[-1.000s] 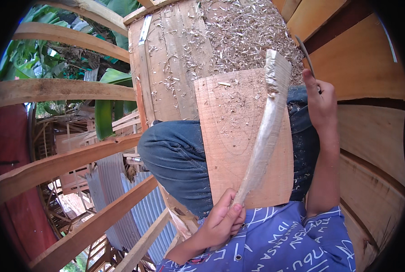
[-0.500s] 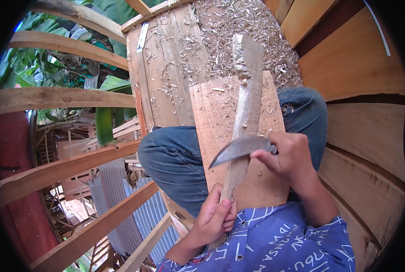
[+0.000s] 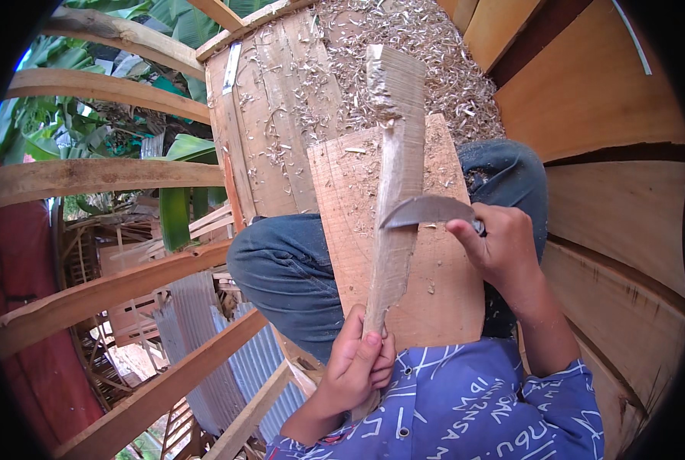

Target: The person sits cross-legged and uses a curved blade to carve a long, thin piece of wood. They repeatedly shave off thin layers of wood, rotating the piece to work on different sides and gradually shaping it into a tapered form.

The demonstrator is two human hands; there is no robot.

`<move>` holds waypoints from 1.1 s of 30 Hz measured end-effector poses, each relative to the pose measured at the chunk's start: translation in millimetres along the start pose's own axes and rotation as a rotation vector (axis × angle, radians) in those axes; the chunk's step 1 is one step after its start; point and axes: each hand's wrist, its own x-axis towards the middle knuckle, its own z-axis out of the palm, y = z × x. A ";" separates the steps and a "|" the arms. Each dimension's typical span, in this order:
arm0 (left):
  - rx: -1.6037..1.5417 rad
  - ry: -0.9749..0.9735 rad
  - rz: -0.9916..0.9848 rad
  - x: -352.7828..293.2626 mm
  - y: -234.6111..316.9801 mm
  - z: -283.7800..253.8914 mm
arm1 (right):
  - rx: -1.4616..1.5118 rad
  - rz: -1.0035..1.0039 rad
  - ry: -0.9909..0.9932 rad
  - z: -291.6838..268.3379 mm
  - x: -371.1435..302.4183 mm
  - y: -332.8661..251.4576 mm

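A long, partly carved piece of wood (image 3: 392,207) slants over a flat board (image 3: 342,207) lying across my lap. Its far end is a thick, square block with a rough notch below it. My left hand (image 3: 362,358) is closed round the narrow near end, close to my shirt. In my right hand (image 3: 503,244) is a knife (image 3: 430,210) with a broad curved grey blade; the fist hides most of its handle. The blade points left and lies across the middle of the wood, its tip near the wood's left edge. Small chips dot the board.
Curled shavings (image 3: 404,38) heap on the plank floor (image 3: 281,115) ahead. A plank wall (image 3: 618,222) rises close on my right. To the left, a railing of wooden bars (image 3: 113,172) stands before leaves and corrugated metal sheets (image 3: 197,337). My bent knees (image 3: 281,261) flank the board.
The knife has moved right and slightly away from me along the wood, its tip drawn back toward the wood. The wood's far end has swung a little left.
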 end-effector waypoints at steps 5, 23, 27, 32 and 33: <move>-0.002 -0.015 -0.085 0.2 -5.7 0.2 | 0.033 -0.013 0.019 11.1 4.2 1.7; 0.079 -0.030 -0.055 3.9 -6.6 0.4 | 0.086 0.140 -0.077 -10.5 1.7 11.2; -0.004 -0.028 -0.107 8.3 -1.5 -6.8 | 0.092 0.031 -0.092 0.3 0.3 1.9; -0.058 -0.015 -0.103 13.0 3.8 -5.0 | 0.030 0.006 -0.170 -1.9 -3.3 -1.9; -0.064 -0.027 -0.116 11.5 4.5 -4.7 | 0.030 -0.056 -0.191 -4.1 -3.4 -4.4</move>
